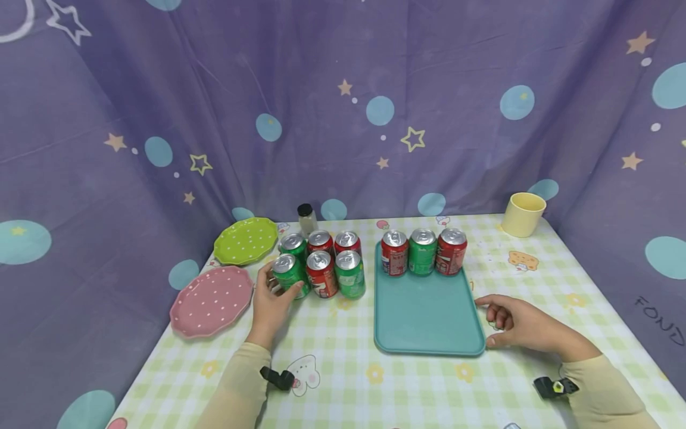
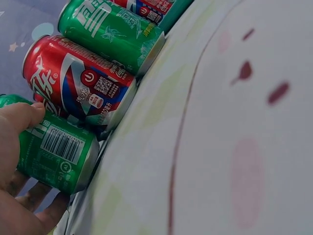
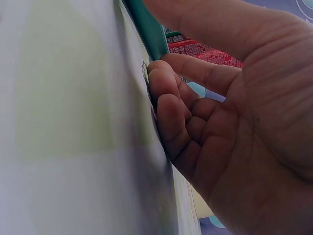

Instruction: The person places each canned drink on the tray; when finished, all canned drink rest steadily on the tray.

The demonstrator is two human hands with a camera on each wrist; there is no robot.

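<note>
Left hand: holds a green soda can, thumb on the front, fingers round the left side. Likely grips from the outside because of the red soda can so close on the right.

Held can: sits at the front left corner of the bunch, about upright, with barcode showing in the left wrist view (hard to tell whether on the checked tablecloth or just off it).

Front row: goes on to the right with the red soda can, then a pale green soda can.

Back row: has a dark green soda can and two more red cans. Packed close, maybe to save room.

Teal tray: lies flat, to the right of the bunch. Carries three upright cans along the back edge, red, green, red. Perhaps lined up there to leave the front easy to reach.

Right hand: holds no can. Rests pointing finger and thumb loosely apart at the tray's right edge, other fingers softly bent. Maybe there to stop any sliding.

Dotted plates: pink plate just beside the left hand, lime plate farther back. Perhaps put at the side to be out of the way.

Far edge: black-lidded jar behind the bunch, yellow cup near the right corner, probably safe from bumps.
</note>
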